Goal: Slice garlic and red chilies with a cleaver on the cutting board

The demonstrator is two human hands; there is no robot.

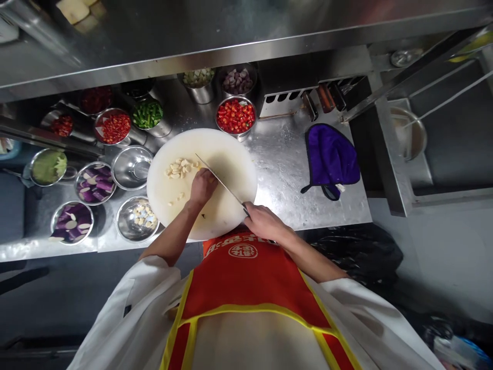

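One knife, one round board

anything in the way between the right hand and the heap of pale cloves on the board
Yes: the left hand sits between the right hand and the heap of pale cloves. The knife, gripped in the right hand, also slants across the board, its tip near the heap's right end. Nothing else visible intervenes.
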